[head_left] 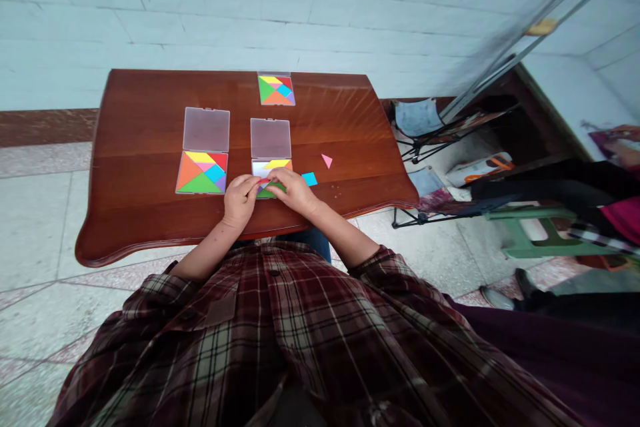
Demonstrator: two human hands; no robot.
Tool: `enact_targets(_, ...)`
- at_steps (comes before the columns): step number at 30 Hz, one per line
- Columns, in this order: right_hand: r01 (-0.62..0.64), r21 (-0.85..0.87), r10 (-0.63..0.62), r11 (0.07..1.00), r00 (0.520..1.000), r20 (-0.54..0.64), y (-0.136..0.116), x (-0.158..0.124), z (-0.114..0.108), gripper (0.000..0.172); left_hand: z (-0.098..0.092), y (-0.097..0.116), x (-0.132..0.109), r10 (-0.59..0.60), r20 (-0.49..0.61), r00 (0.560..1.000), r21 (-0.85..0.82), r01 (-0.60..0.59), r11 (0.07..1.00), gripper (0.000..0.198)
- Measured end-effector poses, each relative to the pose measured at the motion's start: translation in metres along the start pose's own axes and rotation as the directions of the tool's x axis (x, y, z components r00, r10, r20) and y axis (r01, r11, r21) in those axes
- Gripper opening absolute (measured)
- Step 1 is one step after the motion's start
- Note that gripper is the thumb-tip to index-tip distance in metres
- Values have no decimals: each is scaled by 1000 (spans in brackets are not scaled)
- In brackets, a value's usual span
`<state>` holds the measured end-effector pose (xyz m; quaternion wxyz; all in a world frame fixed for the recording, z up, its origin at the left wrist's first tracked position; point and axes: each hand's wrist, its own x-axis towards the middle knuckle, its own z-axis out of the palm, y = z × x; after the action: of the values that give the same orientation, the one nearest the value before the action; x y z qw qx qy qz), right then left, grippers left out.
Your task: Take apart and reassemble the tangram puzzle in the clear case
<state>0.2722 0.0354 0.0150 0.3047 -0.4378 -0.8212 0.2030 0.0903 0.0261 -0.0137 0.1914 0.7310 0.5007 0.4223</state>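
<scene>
My left hand point(240, 201) and my right hand point(294, 191) meet over the near tangram case point(271, 140), whose clear lid lies open toward the back. Between the fingertips of both hands is a small red tangram piece point(263, 181), held just above the case. Yellow and green pieces show in that case, along with a bit of purple and a bare pale patch at its upper left; my fingers hide the rest. To the right, a blue square piece point(309, 179) and a pink triangle piece point(327, 161) lie loose on the table.
A filled tangram case point(201, 172) with its lid open lies on the left of the brown wooden table point(145, 100). Another filled case point(277, 89) sits at the back edge. Right of the table stand folding chairs point(416, 119), a green stool point(535, 230) and a seated person.
</scene>
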Motion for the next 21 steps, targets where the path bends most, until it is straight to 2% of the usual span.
enact_targets(8, 15, -25, -14, 1000, 999, 35, 10, 2, -11, 20, -2, 3, 0, -7, 3, 1000, -70, 7, 998, 24)
enact_targets(13, -21, 115, 9, 993, 995, 99, 11, 3, -15, 20, -2, 3, 0, 20, 11, 1000, -96, -19, 995, 24)
enact_targets(17, -153, 318, 92, 936, 976, 198, 14, 1, -23, 26, -3, 2, 0, 32, 48, 998, -85, -28, 996, 24)
enact_targets(21, -302, 431, 191, 850, 940, 283, 13, -5, -28, 36, -1, 1, 0, 143, 87, 986, -61, -138, 989, 24)
